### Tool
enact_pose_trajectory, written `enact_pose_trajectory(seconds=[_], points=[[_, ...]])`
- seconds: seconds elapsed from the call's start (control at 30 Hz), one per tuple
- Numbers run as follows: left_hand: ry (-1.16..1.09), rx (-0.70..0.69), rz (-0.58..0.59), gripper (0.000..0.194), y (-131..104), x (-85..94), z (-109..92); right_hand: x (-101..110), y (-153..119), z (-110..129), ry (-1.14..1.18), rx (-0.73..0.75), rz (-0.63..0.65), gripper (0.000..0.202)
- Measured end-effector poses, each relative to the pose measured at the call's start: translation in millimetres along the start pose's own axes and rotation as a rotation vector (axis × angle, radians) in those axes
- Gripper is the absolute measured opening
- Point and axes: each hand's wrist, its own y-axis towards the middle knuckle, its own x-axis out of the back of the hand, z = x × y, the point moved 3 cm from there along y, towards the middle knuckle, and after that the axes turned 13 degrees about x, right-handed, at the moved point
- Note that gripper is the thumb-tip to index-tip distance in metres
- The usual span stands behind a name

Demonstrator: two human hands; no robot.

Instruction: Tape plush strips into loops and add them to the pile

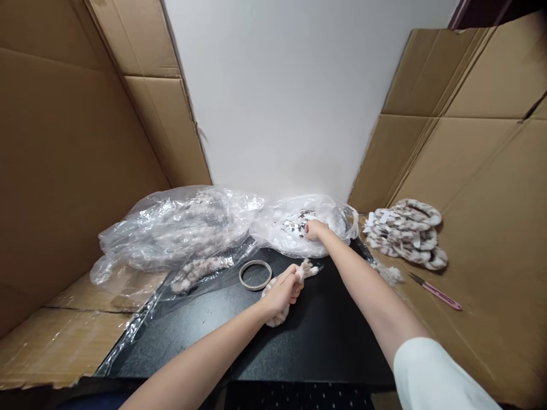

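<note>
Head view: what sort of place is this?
Probably a makeshift handwork station, perhaps for small furry goods: cardboard panels flank a black table, a bulging clear bag lies at its back left, and furry loops sit piled on the right.

Soft light; glare flecks the larger plastic bag (147, 219); left edge dim.

i face a plain white wall (290, 102), brown cardboard panels (72, 154) rising to my left and right, a black tabletop (333, 347) below.
</note>
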Motion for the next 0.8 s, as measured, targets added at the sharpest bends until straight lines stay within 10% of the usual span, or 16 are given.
enact_pose_trajectory(seconds=[0.5,0.8], points=[[0.032,-0.086,-0.142,0.052,7.3,1.9,0.8,-8.1,-7.9,4.2,0.049,0.103,-0.099,0.028],[-0.033,-0.062,-0.157,0.051,7.2,2.4,0.1,8.2,-9.9,-13.5,0.318,0.052,-0.365,0.018]])
